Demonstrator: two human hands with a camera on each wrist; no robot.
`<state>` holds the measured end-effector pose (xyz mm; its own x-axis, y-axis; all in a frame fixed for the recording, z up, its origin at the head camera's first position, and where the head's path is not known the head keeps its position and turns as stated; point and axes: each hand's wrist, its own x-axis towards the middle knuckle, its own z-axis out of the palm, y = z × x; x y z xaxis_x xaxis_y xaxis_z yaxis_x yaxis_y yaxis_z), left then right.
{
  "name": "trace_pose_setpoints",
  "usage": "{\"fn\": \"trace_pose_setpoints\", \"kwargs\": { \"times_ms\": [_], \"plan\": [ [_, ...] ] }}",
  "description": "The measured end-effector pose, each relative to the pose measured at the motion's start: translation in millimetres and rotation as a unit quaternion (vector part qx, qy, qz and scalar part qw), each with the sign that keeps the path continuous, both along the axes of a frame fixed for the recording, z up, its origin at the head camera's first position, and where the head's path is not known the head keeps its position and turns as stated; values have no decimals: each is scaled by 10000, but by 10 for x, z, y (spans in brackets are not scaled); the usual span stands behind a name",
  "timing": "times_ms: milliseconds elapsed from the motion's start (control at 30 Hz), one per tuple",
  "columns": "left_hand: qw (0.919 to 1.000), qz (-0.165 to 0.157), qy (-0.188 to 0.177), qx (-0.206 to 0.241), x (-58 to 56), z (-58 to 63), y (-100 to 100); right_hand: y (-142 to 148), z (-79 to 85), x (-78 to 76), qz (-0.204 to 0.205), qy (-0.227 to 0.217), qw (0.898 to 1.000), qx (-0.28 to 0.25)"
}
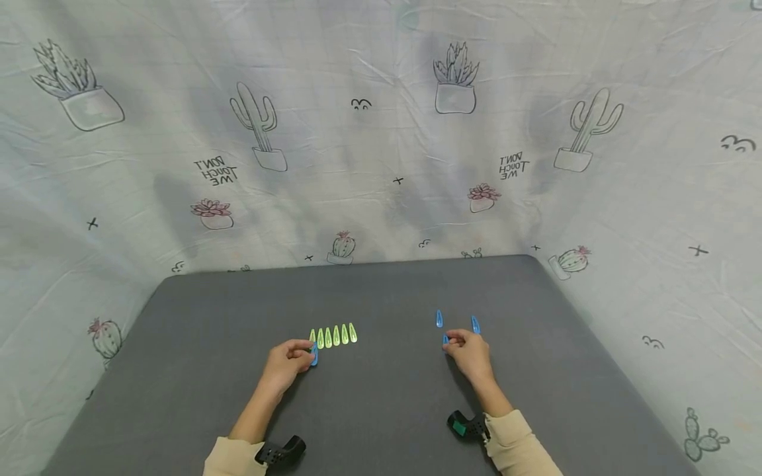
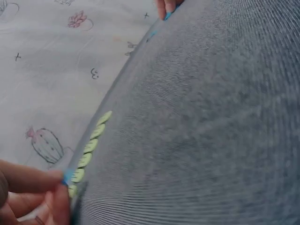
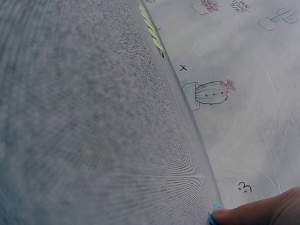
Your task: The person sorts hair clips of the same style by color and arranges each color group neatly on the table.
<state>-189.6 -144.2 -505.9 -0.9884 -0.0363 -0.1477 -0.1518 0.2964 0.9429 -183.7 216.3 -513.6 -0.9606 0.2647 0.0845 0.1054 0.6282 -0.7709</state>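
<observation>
My left hand (image 1: 286, 363) pinches a blue snap hair clip (image 1: 314, 356) between thumb and fingers, right at the near side of the leftmost clip in a row of yellow-green hair clips (image 1: 336, 335). In the left wrist view, that blue clip (image 2: 69, 176) shows only partly between the fingertips. On the other side, my right hand (image 1: 470, 357) pinches another blue hair clip (image 1: 444, 340), its lower part covered by the fingers. Two more blue clips lie just beyond this hand, one to the left (image 1: 439, 318) and one to the right (image 1: 475, 324).
Everything lies on a dark grey table (image 1: 381, 396) with rounded far corners. Behind and beside it hangs a pale cloth (image 1: 381, 145) printed with cacti. A black band with a camera is on each wrist (image 1: 280, 452). A stretch of table separates the yellow-green row from the blue clips.
</observation>
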Motion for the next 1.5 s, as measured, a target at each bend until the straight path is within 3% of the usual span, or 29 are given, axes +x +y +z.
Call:
{"fn": "trace_pose_setpoints", "kwargs": {
  "times_ms": [267, 467, 733, 833, 1100, 1300, 1500],
  "plan": [
    [9939, -108, 77, -1098, 60, 67, -29, 0, -7, -4, -6, -11, 10000, -64],
    [9871, -125, 190, -1587, 98, 90, -12, -9, 1, 4, 12, -3, 10000, -33],
    [9723, -168, 490, -2281, 137, 129, -7, -11, -6, 5, 14, -4, 10000, -26],
    [9704, -266, 522, -2344, 140, 147, -27, -12, -4, 7, 25, 5, 10000, -44],
    [9771, -826, 456, -1909, 113, 85, -191, -11, -3, 15, 41, 2, 10000, -38],
    [9682, -1392, 772, -1928, 75, 21, -277, -9, -4, 9, 41, 2, 10000, -35],
    [9666, -1409, 907, -1937, 60, -34, -269, -3, -2, 7, 44, -12, 10000, 35]
  ]
}}
